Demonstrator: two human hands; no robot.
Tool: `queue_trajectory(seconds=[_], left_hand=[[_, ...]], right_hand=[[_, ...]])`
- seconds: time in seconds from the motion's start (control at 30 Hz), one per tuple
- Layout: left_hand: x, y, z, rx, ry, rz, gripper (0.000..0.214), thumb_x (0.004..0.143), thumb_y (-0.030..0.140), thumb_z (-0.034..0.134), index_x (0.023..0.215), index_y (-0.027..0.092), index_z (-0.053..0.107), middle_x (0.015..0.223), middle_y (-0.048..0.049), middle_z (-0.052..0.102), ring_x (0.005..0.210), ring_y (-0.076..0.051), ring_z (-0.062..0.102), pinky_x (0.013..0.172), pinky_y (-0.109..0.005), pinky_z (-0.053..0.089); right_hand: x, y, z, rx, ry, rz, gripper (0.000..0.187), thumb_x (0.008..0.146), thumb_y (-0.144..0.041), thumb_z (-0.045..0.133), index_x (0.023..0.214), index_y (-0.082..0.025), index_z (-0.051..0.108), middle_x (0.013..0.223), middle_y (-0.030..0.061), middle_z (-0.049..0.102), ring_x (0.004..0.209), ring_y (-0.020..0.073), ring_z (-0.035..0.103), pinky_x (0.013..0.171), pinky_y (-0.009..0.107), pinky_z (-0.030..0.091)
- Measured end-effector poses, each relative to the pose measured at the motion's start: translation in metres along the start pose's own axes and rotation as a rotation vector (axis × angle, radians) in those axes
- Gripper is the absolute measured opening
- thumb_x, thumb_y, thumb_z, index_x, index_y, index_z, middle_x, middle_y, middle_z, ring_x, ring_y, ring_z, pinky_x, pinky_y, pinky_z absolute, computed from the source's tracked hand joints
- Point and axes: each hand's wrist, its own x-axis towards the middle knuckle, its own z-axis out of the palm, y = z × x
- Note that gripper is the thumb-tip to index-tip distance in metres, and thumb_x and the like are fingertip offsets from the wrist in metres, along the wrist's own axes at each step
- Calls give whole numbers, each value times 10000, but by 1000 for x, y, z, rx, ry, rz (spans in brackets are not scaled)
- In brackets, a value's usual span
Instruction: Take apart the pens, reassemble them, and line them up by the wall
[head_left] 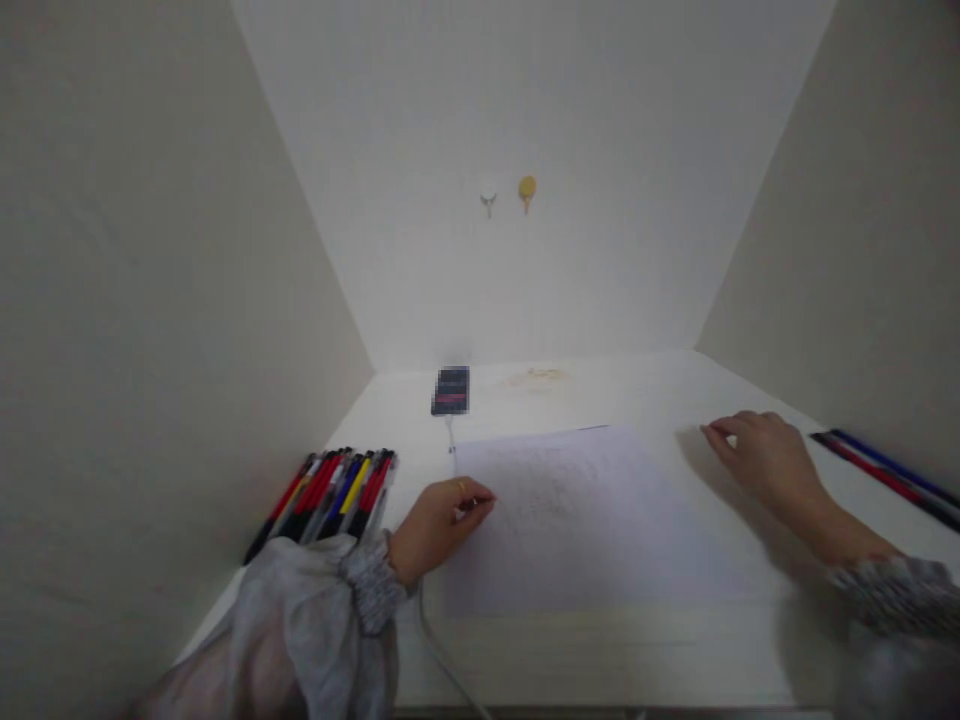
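My left hand (442, 520) is over the left edge of a large white sheet of paper (622, 540). Its thumb and forefinger come together at the tips, and no object shows between them. Dark, faint marks lie on the upper left of the sheet. A row of pens (326, 495) in red, black, blue and yellow lies beyond my left wrist. To the right of the paper, my right hand (765, 465) hovers above the desk with curled fingers and thumb tip meeting forefinger, nothing visible in it. Nearest to it are a few pens (892, 475), red, blue and black.
A dark phone-like device (451, 390), its screen pixelated, lies at the back of the white desk (600, 655). A pale cable (442, 650) runs under my left wrist to the front edge. Panels enclose both sides. Two small hooks (527, 188) are on the back wall.
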Motion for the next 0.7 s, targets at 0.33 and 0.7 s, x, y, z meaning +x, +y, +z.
queue_trajectory(seconds=[0.33, 0.7], left_hand=[[8, -30, -50, 894, 73, -436, 235, 778, 195, 356, 896, 83, 525, 867, -163, 566, 791, -267, 570, 615, -354, 423], [8, -46, -41, 762, 34, -453, 263, 769, 132, 309, 843, 46, 546, 787, -216, 601, 791, -279, 580, 649, -379, 405]], right_hand=[[5, -80, 4, 281, -30, -241, 301, 776, -339, 377, 715, -177, 623, 705, 75, 589, 690, 197, 487, 647, 323, 333], [2, -75, 13, 404, -65, -148, 300, 760, -355, 380, 696, -185, 618, 711, 69, 609, 669, 195, 509, 630, 322, 352]])
